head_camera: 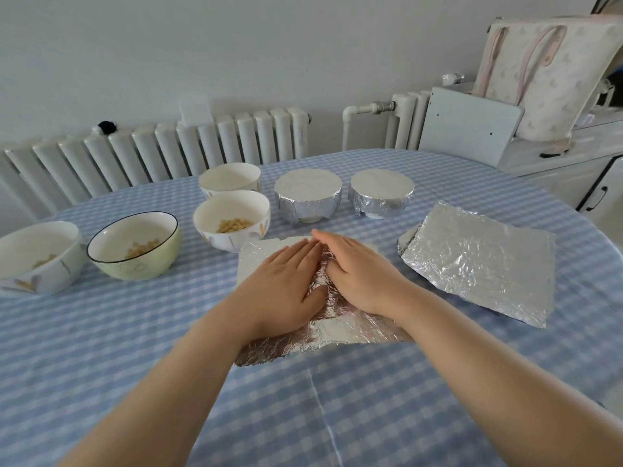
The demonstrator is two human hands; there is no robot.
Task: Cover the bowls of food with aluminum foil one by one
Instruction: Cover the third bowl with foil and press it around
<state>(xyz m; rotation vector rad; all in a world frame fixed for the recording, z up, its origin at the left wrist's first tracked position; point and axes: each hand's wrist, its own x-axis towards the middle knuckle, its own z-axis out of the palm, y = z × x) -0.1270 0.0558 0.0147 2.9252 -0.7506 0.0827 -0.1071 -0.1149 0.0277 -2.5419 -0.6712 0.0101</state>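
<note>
Pressing flat on a crinkled silver sheet of aluminium foil, the left hand and right hand lie side by side near the middle of the blue-and-white checked tabletop; the fingers of both hands are straight and together, palms down, clamped on nothing; the sheet lies spread on the tabletop under them, its near edge showing past the wrists. Just beyond the sheet, to the far left, stands a white flower-patterned bowl holding yellow grains, uncovered; behind it sits a second white bowl, its contents not visible. Farther left stand a pale green bowl with a dark rim, holding the same grains, and a white bowl with a heart motif at the left edge. On the far side, right of the open bowls, two foil-wrapped bowls stand near each other: the left wrapped bowl and the right wrapped bowl. A stack of loose foil sheets lies on the right.
</note>
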